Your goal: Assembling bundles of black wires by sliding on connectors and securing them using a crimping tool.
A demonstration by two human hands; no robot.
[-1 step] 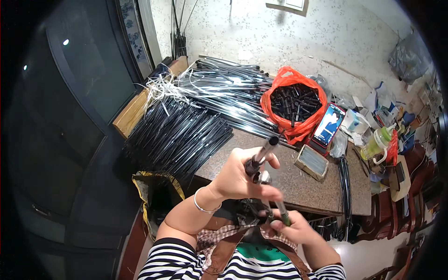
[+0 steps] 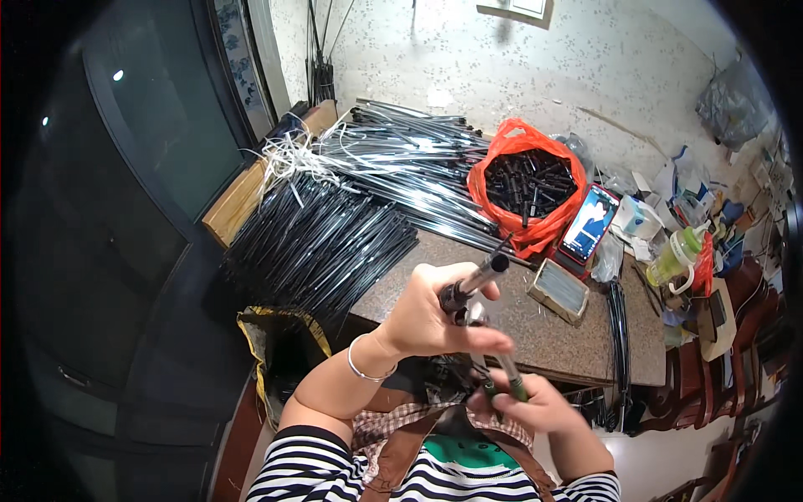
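Nothing has shifted since the earlier frame: both hands and the rods sit where they were. The left hand (image 2: 431, 314) is clenched around a thin dark rod (image 2: 475, 280) whose tip points to two o'clock, above the brown table (image 2: 552, 335). At five o'clock from it, the right hand (image 2: 535, 402) grips two slim rods (image 2: 502, 372), fingers (image 2: 489, 393) wrapped tight. One orange bag (image 2: 523, 188) of black pieces sits at one o'clock, one phone (image 2: 590, 222) just beside it.

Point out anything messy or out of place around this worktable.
The long black rods lie fanned out, their ends hanging over the table's left edge. White ties are tangled loose beside them. Nothing looks spilled or broken.
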